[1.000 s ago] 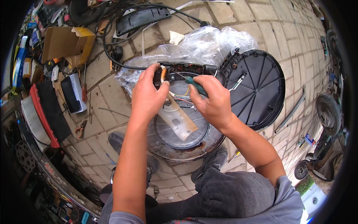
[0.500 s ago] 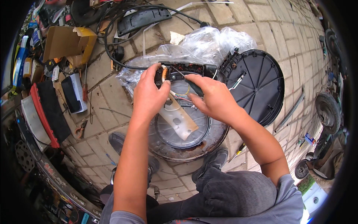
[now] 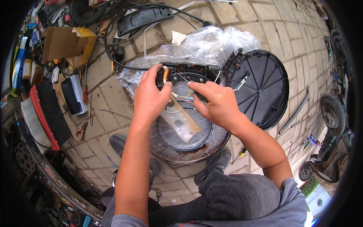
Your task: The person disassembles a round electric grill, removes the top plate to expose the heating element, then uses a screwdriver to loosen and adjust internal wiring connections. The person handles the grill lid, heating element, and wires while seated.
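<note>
Shifted round its tool since a second ago, my right hand (image 3: 219,103) now covers most of the handle that showed plainly between finger and thumb; the forefinger reaches out along it, and only a dark bit peeks from underneath. For the work in hand, I read that as a re-grip or part of a turn — the slim, dark-handled metal screwdriver (image 3: 181,76) still slants far and left, its tip at the long, black, grimy plastic housing (image 3: 194,70), and I see nothing come loose.

Those right fingers are curled in, thumb against forefinger side, pinching the handle firmly as far as I can judge. My left hand (image 3: 150,96) has hardly stirred: forefinger and thumb stand apart at the housing's left end, bracketing a short white-and-orange tubular piece (image 3: 165,74) — the forefinger by its far end, the thumb by its near end. Whether they press on it or just steady things there, I cannot tell from this angle.

Nearer me than the housing, thin multicoloured wires (image 3: 185,100) cross beyond a whitish, flat, rectangular plate (image 3: 182,122), which lies over the round, rust-stained base (image 3: 181,156) between my feet.
</note>
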Motion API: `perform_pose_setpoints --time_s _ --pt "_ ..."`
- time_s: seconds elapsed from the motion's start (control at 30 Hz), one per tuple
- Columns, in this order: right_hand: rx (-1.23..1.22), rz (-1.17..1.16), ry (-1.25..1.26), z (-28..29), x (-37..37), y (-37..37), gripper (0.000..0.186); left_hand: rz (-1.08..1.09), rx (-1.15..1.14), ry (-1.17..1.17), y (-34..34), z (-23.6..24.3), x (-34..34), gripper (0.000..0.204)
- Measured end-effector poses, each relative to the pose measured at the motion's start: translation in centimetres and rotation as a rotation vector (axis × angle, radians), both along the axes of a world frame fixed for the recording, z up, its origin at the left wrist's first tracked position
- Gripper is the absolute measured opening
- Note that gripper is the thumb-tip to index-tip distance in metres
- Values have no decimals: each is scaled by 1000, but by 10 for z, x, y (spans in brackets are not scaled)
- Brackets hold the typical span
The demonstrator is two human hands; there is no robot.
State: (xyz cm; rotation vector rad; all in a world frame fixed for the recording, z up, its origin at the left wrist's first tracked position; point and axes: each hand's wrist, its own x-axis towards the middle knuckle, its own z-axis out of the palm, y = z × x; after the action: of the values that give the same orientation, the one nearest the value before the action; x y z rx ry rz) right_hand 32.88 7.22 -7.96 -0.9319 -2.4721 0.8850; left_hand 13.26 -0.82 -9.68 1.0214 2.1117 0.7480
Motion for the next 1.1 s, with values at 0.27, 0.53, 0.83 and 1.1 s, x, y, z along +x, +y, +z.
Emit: perform_pose_setpoints --time_s 0.27,0.53,0.83,1.1 --pt "7 -3 23 -4 0 4 34 -6 -3 7 0 0 0 56" --pt "31 11 18 -5 -3 2 34 1 -43 -43 3 6 -1 60" --pt "101 203 -222 17 -13 21 11 -4 -51 -54 4 7 -1 59" --pt "409 340 -242 27 -4 34 18 -23 -57 -17 7 5 1 59"
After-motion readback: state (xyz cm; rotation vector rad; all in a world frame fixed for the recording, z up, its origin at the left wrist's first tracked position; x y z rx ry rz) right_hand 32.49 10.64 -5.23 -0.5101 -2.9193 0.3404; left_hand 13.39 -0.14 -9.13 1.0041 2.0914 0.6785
